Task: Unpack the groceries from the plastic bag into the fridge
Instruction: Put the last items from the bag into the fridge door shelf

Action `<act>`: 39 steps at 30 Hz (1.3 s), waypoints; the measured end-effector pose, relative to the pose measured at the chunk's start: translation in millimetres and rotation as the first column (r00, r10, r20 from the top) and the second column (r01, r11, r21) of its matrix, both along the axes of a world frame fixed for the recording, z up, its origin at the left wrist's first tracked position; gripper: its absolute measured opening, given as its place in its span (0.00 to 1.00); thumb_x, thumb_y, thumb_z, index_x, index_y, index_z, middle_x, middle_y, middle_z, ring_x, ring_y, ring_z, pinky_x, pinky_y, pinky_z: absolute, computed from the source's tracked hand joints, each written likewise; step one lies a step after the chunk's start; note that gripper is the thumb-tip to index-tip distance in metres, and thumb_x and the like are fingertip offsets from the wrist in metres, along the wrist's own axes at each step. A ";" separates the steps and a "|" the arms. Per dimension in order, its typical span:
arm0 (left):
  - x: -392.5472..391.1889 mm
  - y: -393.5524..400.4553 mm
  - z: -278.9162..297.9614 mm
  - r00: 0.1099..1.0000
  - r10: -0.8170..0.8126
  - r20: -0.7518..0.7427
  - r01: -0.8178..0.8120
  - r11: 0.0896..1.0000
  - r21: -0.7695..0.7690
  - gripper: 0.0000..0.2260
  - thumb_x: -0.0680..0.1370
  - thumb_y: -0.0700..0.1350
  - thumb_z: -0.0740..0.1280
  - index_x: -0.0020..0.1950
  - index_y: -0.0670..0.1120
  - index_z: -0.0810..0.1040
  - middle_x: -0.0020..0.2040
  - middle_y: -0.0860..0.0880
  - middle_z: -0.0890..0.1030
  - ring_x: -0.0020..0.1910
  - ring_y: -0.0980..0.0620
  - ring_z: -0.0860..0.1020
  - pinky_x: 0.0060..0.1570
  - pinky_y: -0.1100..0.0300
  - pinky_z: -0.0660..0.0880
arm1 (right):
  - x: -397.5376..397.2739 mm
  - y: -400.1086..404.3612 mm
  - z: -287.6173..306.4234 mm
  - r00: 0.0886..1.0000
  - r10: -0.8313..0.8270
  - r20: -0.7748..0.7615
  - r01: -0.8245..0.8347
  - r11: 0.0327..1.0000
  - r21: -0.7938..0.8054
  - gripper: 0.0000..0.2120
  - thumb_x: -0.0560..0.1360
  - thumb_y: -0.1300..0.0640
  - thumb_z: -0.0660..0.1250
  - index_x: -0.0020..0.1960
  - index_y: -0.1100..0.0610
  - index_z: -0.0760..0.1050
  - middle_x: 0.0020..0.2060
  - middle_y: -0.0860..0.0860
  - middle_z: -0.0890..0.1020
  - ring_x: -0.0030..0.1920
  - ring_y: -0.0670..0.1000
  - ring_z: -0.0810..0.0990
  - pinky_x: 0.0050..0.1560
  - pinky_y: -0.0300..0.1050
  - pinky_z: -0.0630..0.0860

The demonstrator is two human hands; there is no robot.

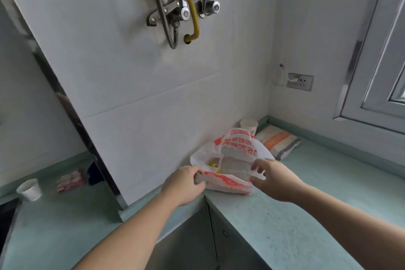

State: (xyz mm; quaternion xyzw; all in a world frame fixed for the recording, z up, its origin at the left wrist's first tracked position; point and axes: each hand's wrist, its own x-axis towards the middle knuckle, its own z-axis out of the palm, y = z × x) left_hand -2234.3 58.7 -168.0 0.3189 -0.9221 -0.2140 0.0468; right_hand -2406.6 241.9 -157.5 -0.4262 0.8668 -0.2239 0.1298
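Observation:
A white plastic bag (236,151) with red-orange print lies on the pale green counter (285,215) against the wall corner. Its mouth faces me and is spread apart; something yellow (212,164) and a pale packet (235,165) show inside. My left hand (186,184) grips the bag's left rim. My right hand (274,178) pinches the right rim between thumb and curled fingers. No fridge is in view.
A folded white and orange towel (278,141) and a paper cup (249,125) lie behind the bag. Another paper cup (29,189) and a pink packet (70,181) sit on the left counter. Pipes and valves (186,13) hang on the wall; a window (383,50) is at right.

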 end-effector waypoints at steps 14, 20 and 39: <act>-137.2 -134.8 -124.1 0.931 -0.350 0.102 0.305 0.902 0.304 0.15 0.82 0.43 0.57 0.64 0.51 0.77 0.64 0.50 0.78 0.59 0.51 0.77 0.62 0.54 0.73 | -79.1 -147.4 -113.2 0.987 -0.125 0.103 0.098 0.966 0.238 0.13 0.78 0.59 0.56 0.56 0.50 0.78 0.51 0.48 0.82 0.46 0.48 0.78 0.48 0.40 0.74; -150.5 -142.5 -159.5 0.836 -0.408 0.366 0.359 0.912 0.197 0.15 0.80 0.43 0.58 0.65 0.48 0.75 0.58 0.45 0.80 0.55 0.42 0.78 0.52 0.52 0.76 | -88.9 -183.2 -155.8 0.973 -0.103 0.208 0.029 0.943 0.332 0.10 0.75 0.57 0.61 0.53 0.49 0.76 0.48 0.47 0.81 0.44 0.46 0.79 0.49 0.42 0.79; -153.9 -184.7 -170.1 0.820 -0.476 0.317 0.380 0.868 0.319 0.18 0.68 0.54 0.67 0.58 0.58 0.74 0.55 0.57 0.79 0.54 0.55 0.77 0.54 0.53 0.77 | -111.1 -256.4 -216.1 0.806 -0.141 0.576 0.020 0.977 0.211 0.10 0.74 0.40 0.61 0.49 0.45 0.74 0.47 0.45 0.79 0.54 0.50 0.78 0.57 0.47 0.76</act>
